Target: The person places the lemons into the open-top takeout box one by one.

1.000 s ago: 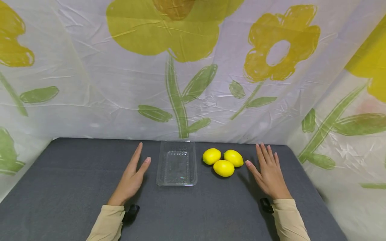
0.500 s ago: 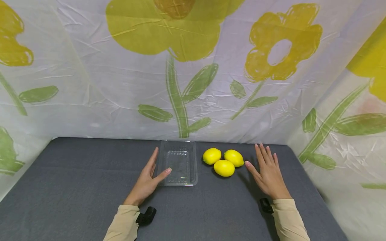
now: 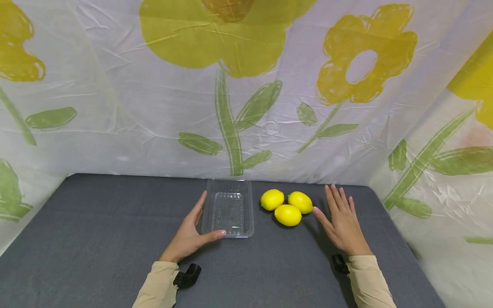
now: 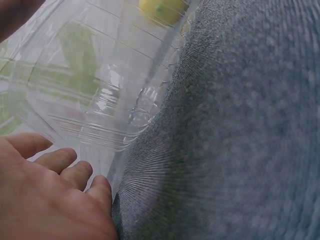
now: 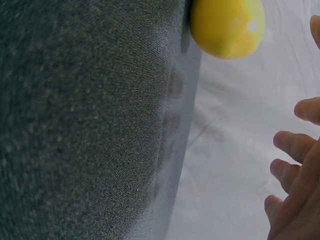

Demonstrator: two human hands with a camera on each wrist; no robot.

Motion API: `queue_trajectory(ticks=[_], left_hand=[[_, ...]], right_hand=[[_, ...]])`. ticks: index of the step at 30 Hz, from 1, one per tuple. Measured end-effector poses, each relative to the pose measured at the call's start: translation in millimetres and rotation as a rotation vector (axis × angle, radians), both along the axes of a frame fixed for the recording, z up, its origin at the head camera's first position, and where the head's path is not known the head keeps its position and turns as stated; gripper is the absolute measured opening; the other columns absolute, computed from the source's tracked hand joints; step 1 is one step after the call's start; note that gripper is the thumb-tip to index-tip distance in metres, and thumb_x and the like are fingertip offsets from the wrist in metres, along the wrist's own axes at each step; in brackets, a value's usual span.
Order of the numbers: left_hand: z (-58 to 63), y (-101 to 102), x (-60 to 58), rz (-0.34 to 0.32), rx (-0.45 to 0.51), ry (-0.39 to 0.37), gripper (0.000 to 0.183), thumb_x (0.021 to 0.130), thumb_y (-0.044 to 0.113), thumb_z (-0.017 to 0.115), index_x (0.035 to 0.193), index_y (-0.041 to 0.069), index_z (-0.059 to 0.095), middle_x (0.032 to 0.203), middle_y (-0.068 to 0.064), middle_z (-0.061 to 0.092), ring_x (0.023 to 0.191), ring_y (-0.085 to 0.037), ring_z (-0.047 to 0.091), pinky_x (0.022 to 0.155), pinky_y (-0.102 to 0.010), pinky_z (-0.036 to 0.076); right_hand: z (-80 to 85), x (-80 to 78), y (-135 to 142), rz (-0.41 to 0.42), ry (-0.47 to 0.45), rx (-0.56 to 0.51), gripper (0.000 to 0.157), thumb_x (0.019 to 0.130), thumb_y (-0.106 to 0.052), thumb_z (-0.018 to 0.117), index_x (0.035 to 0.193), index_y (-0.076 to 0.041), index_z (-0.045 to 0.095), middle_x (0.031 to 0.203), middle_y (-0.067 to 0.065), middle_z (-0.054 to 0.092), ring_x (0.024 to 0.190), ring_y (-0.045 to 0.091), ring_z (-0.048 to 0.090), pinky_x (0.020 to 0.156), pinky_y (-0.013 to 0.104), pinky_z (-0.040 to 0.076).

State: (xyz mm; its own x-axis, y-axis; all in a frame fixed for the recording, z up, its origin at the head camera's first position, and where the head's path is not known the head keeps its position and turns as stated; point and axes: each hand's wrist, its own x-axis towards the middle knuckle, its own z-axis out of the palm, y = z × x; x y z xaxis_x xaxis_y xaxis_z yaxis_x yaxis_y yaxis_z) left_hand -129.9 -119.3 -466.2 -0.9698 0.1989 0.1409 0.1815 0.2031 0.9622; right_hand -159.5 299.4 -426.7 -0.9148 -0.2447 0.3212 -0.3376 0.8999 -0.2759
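A shallow rectangular tray of clear, ribbed plastic (image 3: 231, 209) sits on the desk covered in dark grey cloth (image 3: 96, 235), at the person's left hand (image 3: 188, 237). That hand's grip is apart: the fingers extend along the tray's left side and the thumb reaches across its near left corner, though whether skin meets plastic (the see-through rim makes this hard to judge) I cannot tell. To the tray's right, apart from it, sit three smooth yellow lemons: the left rear lemon (image 3: 272, 199), the right rear lemon (image 3: 300, 202) and the front lemon (image 3: 288, 215). The right hand (image 3: 343, 224) is spread just beside the right rear lemon, its grip likewise apart and holding nothing. The tray looks thin and light, so a hard squeeze at one corner could buckle the wall, and a sideways push could slide it into the left rear lemon. The lemons are rounded and close together; a nudge from the right thumb could roll the right rear lemon into its neighbours and scatter all three.
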Motion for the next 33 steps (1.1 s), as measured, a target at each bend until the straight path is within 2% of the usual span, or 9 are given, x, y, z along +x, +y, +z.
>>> queue_trajectory(ticks=[13,22,27,30,33], left_hand=[[0.6,1.9,0.4,-0.008,-0.050,-0.007,0.121,0.078,0.030,0.089,0.165,0.020,0.006,0.170,-0.010,0.007,0.154,-0.037,0.008,0.118,-0.066,0.016],[0.9,1.3,0.1,-0.009,-0.054,0.000,0.121,0.078,0.030,0.089,0.165,0.019,0.006,0.170,-0.010,0.006,0.154,-0.037,0.007,0.118,-0.067,0.016],[0.2,0.5,-0.4,-0.008,-0.055,0.000,0.121,0.078,0.031,0.089,0.165,0.019,0.006,0.170,-0.010,0.007,0.154,-0.037,0.007,0.117,-0.067,0.016],[0.0,0.5,-0.3,-0.008,-0.055,0.002,0.121,0.078,0.031,0.089,0.165,0.018,0.006,0.169,-0.010,0.007,0.154,-0.038,0.008,0.117,-0.067,0.017],[-0.5,0.5,-0.2,-0.007,-0.053,0.006,0.121,0.078,0.030,0.089,0.165,0.018,0.006,0.169,-0.011,0.007,0.154,-0.038,0.008,0.117,-0.068,0.017]], right_hand=[[-0.4,0.6,-0.9,0.001,0.000,-0.003,0.077,0.104,-0.044,0.055,0.161,-0.004,0.023,0.163,0.027,0.023,0.153,0.041,0.011,0.121,0.062,0.006],[-2.1,0.0,-2.3,0.010,0.003,-0.011,0.076,0.105,-0.043,0.055,0.161,-0.003,0.023,0.164,0.026,0.020,0.153,0.044,0.011,0.121,0.061,0.006],[-0.7,-1.3,-6.1,0.040,0.004,-0.054,0.077,0.105,-0.040,0.057,0.161,-0.003,0.021,0.164,0.025,0.020,0.152,0.044,0.013,0.123,0.058,0.007],[1.8,-0.3,-10.7,0.044,-0.019,-0.119,0.078,0.103,-0.039,0.060,0.162,-0.004,0.022,0.165,0.023,0.021,0.152,0.042,0.015,0.121,0.061,0.014],[3.3,1.0,-16.6,0.050,-0.014,-0.192,0.079,0.100,-0.036,0.067,0.161,-0.005,0.028,0.161,0.024,0.030,0.148,0.044,0.027,0.113,0.066,0.027]])
